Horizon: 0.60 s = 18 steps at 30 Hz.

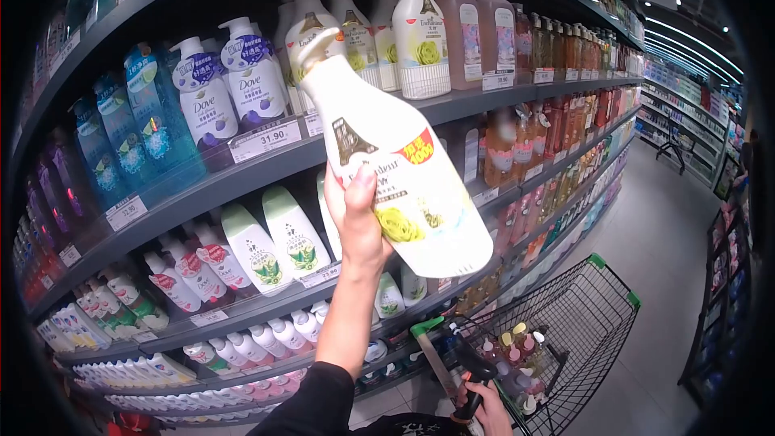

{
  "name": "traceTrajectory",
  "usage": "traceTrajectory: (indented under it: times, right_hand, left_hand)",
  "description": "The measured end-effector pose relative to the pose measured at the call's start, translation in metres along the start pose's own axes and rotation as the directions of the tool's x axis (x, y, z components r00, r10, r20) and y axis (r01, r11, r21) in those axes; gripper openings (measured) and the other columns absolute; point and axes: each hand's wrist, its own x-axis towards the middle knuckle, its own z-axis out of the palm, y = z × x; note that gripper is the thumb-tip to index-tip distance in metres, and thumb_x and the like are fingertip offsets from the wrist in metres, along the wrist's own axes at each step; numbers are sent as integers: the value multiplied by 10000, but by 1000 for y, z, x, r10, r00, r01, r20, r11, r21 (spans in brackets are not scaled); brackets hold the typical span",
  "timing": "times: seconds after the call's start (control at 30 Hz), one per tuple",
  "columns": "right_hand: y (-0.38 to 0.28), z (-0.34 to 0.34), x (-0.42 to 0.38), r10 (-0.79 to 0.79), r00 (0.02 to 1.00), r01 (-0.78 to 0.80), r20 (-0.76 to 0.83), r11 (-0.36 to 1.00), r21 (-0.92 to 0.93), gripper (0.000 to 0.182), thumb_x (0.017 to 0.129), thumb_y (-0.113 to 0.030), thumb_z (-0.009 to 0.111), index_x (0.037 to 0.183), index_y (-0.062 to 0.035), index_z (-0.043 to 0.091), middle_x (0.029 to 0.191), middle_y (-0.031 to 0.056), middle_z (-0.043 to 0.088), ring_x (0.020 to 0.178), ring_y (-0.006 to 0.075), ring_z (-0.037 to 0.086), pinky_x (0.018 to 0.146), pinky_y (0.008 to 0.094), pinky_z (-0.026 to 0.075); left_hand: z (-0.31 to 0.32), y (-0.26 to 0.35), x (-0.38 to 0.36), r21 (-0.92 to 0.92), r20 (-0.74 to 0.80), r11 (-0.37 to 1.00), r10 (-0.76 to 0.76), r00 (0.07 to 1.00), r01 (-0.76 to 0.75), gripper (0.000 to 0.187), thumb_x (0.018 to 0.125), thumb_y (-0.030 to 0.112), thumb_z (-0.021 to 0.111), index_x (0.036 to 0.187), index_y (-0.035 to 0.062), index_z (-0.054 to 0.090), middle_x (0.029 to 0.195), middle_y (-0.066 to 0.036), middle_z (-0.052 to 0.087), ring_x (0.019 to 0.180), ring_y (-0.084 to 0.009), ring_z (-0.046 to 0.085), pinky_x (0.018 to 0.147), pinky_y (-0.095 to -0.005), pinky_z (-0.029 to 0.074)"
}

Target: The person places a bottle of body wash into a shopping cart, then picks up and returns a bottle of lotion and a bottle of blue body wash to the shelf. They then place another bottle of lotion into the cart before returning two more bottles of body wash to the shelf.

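My left hand [359, 218] grips a large white pump bottle [395, 169] by its side, thumb across the front label. The bottle is tilted, its pump toward the upper left, in front of the shelves. It bears a brown label, a red and yellow sticker and a yellow-green flower. At the bottom, my right hand [486, 412] is closed around a black handle [475, 371] at the near end of a shopping cart [593, 355]. Several small bottles [517, 359] lie in the cart. Similar white pump bottles [421, 36] stand on the upper shelf behind the held one.
Curved shelves [266, 145] of bottles fill the left and centre, with price tags [266, 139] along their edges. The aisle floor [646, 218] runs back at the right, beside another dark display rack [710, 291]. Farther back stands another cart [670, 145].
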Motion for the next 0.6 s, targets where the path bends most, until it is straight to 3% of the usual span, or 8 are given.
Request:
traceTrajectory:
  times: [0.1, 0.2, 0.27, 0.3, 0.33, 0.4, 0.43, 0.6]
  right_hand:
    - [1, -4, 1, 29, 998, -33, 47, 996, 77, 211, 852, -39, 622, 1059, -37, 581, 749, 93, 574, 635, 215, 557, 587, 347, 453]
    - [1, -3, 0, 22, 997, -29, 70, 995, 93, 228, 854, -42, 626, 1078, -38, 584, 761, 94, 581, 627, 209, 552, 592, 335, 450]
    - [0, -2, 0, -3, 997, -1, 73, 998, 64, 235, 857, -53, 622, 1087, -37, 579, 756, 90, 577, 614, 201, 551, 574, 326, 449]
    - [1, -3, 0, -20, 995, 14, 93, 998, 68, 237, 859, -62, 617, 1091, -34, 573, 748, 87, 571, 604, 195, 548, 559, 322, 445]
    - [1, -4, 0, -39, 993, 31, 112, 997, 72, 240, 862, -70, 613, 1094, -31, 567, 741, 83, 564, 594, 190, 545, 544, 319, 442]
    - [0, -3, -3, -77, 986, 65, 148, 994, 84, 250, 863, -94, 605, 1095, -19, 548, 718, 75, 546, 557, 171, 529, 498, 309, 424]
    - [-1, -2, -5, -87, 986, 76, 143, 994, 80, 249, 855, -107, 609, 1078, -15, 551, 709, 74, 537, 545, 172, 515, 492, 309, 422]
    - [-5, -6, -8, -111, 981, 93, 159, 989, 117, 254, 855, -117, 608, 1064, 3, 531, 691, 75, 496, 528, 172, 488, 473, 302, 406]
  left_hand:
    - [-6, -18, -54, -164, -104, 963, -234, 967, 215, 489, 931, 393, 526, 1231, 8, 497, 1140, -117, 622, 995, -212, 636, 854, -345, 526]
    - [-10, -33, -91, -226, -314, 865, -499, 807, 447, 568, 933, 486, 478, 1247, 14, 501, 1109, -98, 615, 941, -217, 620, 802, -363, 525]
    - [-36, -58, -112, -562, -42, 605, -702, 710, 564, 650, 931, 557, 431, 1264, 1, 492, 1040, -95, 595, 869, -208, 575, 740, -365, 504]
    - [-38, -64, -120, -744, 49, 418, -743, 667, 521, 644, 910, 500, 524, 1299, -8, 451, 1007, -90, 541, 820, -197, 530, 707, -360, 480]
    - [-41, -70, -130, -747, 47, 409, -755, 655, 525, 644, 910, 500, 524, 1299, -8, 451, 1007, -90, 541, 820, -197, 530, 707, -360, 480]
    - [-50, -80, -152, -909, 404, -262, -746, 529, 325, 643, 867, 404, 622, 1315, -11, 420, 1001, -84, 497, 852, -207, 539, 720, -359, 489]
    - [-52, -80, -158, -899, 426, -293, -752, 502, 325, 649, 835, 282, 675, 1330, -16, 380, 979, -88, 459, 810, -201, 547, 682, -330, 531]
    - [-63, -105, -192, -821, 521, -552, -621, 586, 145, 635, 843, 184, 663, 1339, -25, 325, 912, -116, 448, 689, -167, 563, 590, -252, 579]
